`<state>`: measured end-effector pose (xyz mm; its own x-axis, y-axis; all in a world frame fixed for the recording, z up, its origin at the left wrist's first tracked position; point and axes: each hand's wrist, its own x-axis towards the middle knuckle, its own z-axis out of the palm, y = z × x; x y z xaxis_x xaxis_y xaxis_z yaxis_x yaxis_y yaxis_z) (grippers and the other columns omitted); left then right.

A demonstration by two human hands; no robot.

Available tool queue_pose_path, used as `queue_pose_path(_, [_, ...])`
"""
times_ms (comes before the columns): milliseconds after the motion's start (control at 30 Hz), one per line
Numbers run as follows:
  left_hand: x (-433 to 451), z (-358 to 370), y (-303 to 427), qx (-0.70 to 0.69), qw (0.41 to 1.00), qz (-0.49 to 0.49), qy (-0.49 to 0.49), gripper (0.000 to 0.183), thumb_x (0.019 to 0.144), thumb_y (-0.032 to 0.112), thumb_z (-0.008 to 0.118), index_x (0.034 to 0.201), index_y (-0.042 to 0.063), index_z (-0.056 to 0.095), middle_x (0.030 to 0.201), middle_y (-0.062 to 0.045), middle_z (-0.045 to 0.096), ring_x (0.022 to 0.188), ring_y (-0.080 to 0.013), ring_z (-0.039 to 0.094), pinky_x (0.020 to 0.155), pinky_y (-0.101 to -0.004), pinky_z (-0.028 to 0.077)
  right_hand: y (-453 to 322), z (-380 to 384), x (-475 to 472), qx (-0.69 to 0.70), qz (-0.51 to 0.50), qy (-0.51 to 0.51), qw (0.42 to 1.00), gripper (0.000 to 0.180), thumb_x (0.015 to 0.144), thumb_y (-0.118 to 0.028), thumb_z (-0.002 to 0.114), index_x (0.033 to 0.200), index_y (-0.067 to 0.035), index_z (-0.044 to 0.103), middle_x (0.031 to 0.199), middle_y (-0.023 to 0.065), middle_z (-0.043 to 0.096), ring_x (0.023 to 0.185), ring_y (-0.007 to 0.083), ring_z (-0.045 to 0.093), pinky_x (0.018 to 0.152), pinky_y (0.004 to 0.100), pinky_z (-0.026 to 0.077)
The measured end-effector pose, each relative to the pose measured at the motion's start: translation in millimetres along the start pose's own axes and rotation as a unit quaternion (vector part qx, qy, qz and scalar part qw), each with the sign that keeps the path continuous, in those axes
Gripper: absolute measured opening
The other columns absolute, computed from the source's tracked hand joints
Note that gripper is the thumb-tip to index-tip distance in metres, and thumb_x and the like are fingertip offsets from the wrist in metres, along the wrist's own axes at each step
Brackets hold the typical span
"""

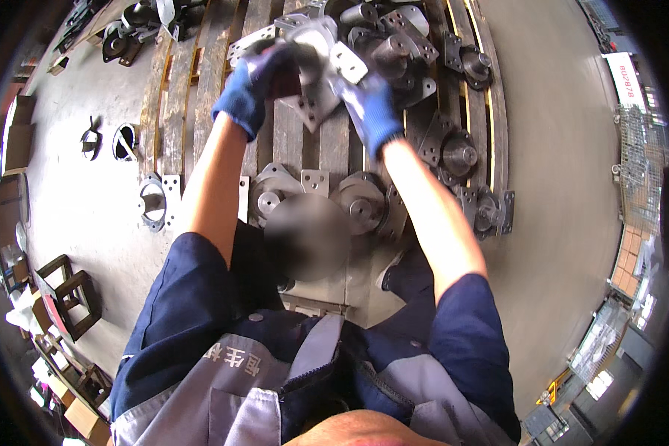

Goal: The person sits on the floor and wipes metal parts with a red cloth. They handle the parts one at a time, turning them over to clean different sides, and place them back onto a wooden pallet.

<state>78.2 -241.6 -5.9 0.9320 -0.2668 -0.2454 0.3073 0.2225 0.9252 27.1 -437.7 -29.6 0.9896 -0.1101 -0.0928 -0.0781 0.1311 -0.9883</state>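
My left hand [263,78], in a blue knit glove, grips the left side of a grey metal bracket assembly [315,86] above the wooden pallet. On the right side of the same part, my gloved right hand [367,106] has its fingers by a bright drilled plate [348,63]. Motion blur softens the part and both hands, and my fingertips are partly hidden. Just beyond lies a heap of similar metal parts, one with a thick cylindrical boss [391,51]. Nearer my body, two flanged parts, one on the left [273,192] and one on the right [361,203], rest along the pallet's near edge.
Slats of the pallet [288,139] run away from me. More flanged brackets [458,153] line its right side. A ring-shaped part [153,202] sits at its near left corner. Two loose parts, one a ring [125,142], lie on the floor. A dark frame stand [69,295] is at left.
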Motion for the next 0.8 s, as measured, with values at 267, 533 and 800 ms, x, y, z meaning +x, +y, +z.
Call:
queue_pose_path(267, [-1.2,-9.3,-36.5,0.03,0.999,-0.023,-0.002,0.026,0.086,0.032,0.07,0.099,0.01,0.066,0.078,0.001,0.065,0.065,-0.011,0.062,0.058,-0.0253,0.052,-47.6,-89.6,-10.4,-0.014,0.022,-0.078,0.997,0.026,0.094,-0.018,0.057,0.116,-0.004,0.06,0.1,0.0158,0.07,0.083,0.0208,0.069,0.073,0.0307,0.054])
queue_pose_path(533, [27.4,-22.0,-75.0,0.146,0.987,0.061,-0.037,0.031,0.088,0.024,0.068,0.116,0.01,0.063,0.092,-0.001,0.069,0.078,-0.0115,0.066,0.07,-0.0277,0.055,-13.9,-192.2,-164.4,-0.416,0.361,0.028,0.834,0.034,0.085,-0.023,0.067,0.11,0.0,0.062,0.101,0.0157,0.069,0.077,0.0255,0.068,0.078,0.0376,0.052])
queue_pose_path(800, [-64.1,52.0,-6.6,0.169,0.986,0.006,0.008,0.056,0.087,0.022,0.07,0.135,0.008,0.046,0.072,0.003,0.054,0.054,-0.0067,0.049,0.043,-0.0221,0.039,74.9,-143.2,-204.0,-0.559,0.212,-0.108,0.794,0.072,0.075,-0.042,0.076,0.131,-0.004,0.05,0.116,0.0245,0.062,0.11,0.0371,0.06,0.094,0.044,0.047])
